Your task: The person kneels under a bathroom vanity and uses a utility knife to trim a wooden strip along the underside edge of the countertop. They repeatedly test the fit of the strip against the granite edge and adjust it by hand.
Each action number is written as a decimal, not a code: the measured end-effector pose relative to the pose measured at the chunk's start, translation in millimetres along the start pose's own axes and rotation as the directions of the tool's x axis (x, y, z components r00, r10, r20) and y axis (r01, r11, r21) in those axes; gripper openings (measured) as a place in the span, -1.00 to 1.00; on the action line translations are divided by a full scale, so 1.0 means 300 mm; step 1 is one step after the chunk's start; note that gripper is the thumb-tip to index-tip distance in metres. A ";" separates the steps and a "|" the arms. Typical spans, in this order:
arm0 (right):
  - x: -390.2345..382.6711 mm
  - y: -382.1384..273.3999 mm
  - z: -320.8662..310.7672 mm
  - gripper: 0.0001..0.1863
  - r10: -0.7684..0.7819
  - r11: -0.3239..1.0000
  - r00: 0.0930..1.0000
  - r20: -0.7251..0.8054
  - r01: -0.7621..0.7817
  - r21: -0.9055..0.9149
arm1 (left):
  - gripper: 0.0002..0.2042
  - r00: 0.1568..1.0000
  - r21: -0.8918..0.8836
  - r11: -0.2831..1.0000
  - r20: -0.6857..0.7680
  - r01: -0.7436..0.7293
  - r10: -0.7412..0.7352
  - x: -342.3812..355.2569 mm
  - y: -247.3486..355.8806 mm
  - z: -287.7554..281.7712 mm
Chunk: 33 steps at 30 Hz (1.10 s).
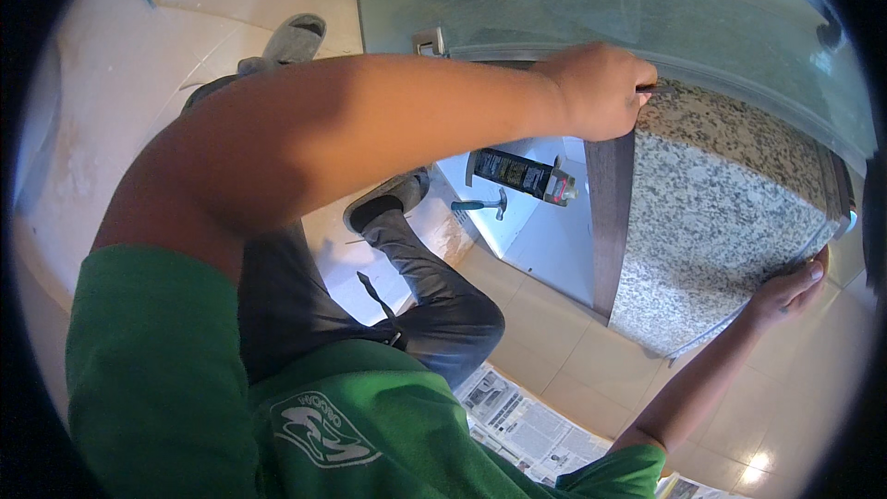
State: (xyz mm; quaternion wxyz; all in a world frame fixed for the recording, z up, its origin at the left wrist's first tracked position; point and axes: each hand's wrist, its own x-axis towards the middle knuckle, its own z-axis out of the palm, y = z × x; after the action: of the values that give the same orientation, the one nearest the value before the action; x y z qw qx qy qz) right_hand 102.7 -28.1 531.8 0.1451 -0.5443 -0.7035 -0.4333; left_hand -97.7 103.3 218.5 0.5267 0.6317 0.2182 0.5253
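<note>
A speckled grey granite slab (pixel 707 226) lies beside a dark wood-look panel, below a pane of glass. My left arm reaches across to the slab's far left corner. There my left hand (pixel 599 92) is closed around a thin dark tool (pixel 658 89), whose tip points right along the slab; its kind is hard to make out. At the slab's right edge, my right hand (pixel 790 294) grips the rim, thumb uppermost and the other fingers partly hidden.
Inside the open white cabinet (pixel 554 254) lie a black sealant cartridge (pixel 513 173) and a hammer (pixel 480 205). A greenish glass panel (pixel 591 0) with a metal fitting (pixel 429 41) rises behind the slab. Newspaper (pixel 531 425) covers floor tiles near me. A grey slipper (pixel 297 39) is at upper left.
</note>
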 end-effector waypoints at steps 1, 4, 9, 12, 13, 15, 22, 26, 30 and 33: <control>0.000 0.002 0.000 -0.39 0.006 1.000 1.000 -0.001 -0.006 0.000 | -0.75 1.000 0.005 1.000 0.002 0.005 -0.005 -0.006 -0.012 0.001; -0.002 -0.008 0.004 -0.39 0.008 1.000 1.000 -0.015 -0.008 0.000 | -0.74 0.998 0.010 0.998 -0.020 0.056 -0.056 -0.010 -0.027 0.009; -0.002 -0.001 0.011 -0.38 0.020 0.997 0.999 -0.025 -0.018 0.069 | -0.72 0.979 -0.033 0.981 -0.073 0.189 -0.191 0.012 0.007 0.043; 0.000 -0.006 0.009 -0.37 0.003 0.998 1.000 0.005 -0.004 0.062 | -0.72 0.963 -0.108 0.959 -0.048 0.260 -0.267 0.003 0.017 0.035; 0.000 -0.010 0.008 -0.36 0.009 0.998 1.000 0.010 -0.010 0.055 | -0.72 0.969 -0.113 0.968 -0.074 0.225 -0.234 -0.005 0.017 0.030; -0.002 -0.015 0.005 -0.36 0.023 0.999 1.000 0.016 -0.024 0.041 | -0.72 0.978 -0.119 0.981 -0.125 0.153 -0.168 -0.027 0.015 0.015; -0.005 -0.011 0.007 -0.35 0.060 0.995 0.998 -0.003 -0.060 0.085 | -0.72 0.986 -0.057 0.989 -0.090 0.138 -0.143 -0.034 0.003 0.007; -0.002 -0.029 0.009 -0.35 0.066 0.996 0.998 0.004 -0.066 0.063 | -0.72 0.983 -0.025 0.991 -0.128 0.130 -0.132 -0.013 0.003 0.022; -0.008 0.012 0.011 -0.35 0.068 0.979 0.998 0.005 -0.067 0.194 | -0.72 0.952 0.010 0.986 -0.263 0.165 -0.157 -0.015 0.016 -0.006; -0.002 -0.045 0.015 -0.36 0.106 0.987 0.994 -0.021 -0.103 0.127 | -0.74 0.912 0.010 0.988 -0.387 0.151 -0.136 0.054 -0.015 -0.199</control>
State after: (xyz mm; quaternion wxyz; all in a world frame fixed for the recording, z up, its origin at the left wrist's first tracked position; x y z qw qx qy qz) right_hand 92.0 -25.3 522.7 0.2114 -0.5642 -0.6978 -0.3875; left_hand -144.2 144.3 214.9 0.4982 0.5087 0.3734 0.5946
